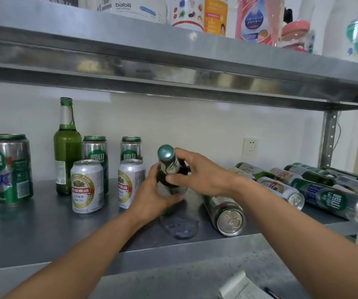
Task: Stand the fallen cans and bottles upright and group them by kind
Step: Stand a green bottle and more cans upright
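Both hands grip a dark green glass bottle with a green metal cap (167,164) at the middle of the lower steel shelf (44,234). The left hand (155,194) wraps its fingers round the bottle's lower body from 7 o'clock. The right hand (197,175) curls round its shoulder from 3 o'clock, thumb in front. The bottle leans with its cap toward the camera. Its base is hidden behind the left hand, so I cannot tell whether it touches the shelf.

Taking that bottle as the centre of the dial:

- **9 o'clock:** a white can with a red-and-gold label (130,182) stands upright just beside the left hand, with a second white can (87,186) further out.
- **10 o'clock:** behind them stand two green-and-silver cans, one nearer (131,147) and one farther (95,152), and a tall open green glass bottle (67,147).
- **Far 9 o'clock:** a large green-and-silver can (11,169) stands alone.
- **4 o'clock:** a fallen silver can (227,212) lies on its side, one end toward the camera.
- **3 o'clock:** beyond the right forearm, a row of fallen cans and bottles (335,197) lies flat.
- **6 o'clock:** a wet-looking patch (180,227) marks the shelf.
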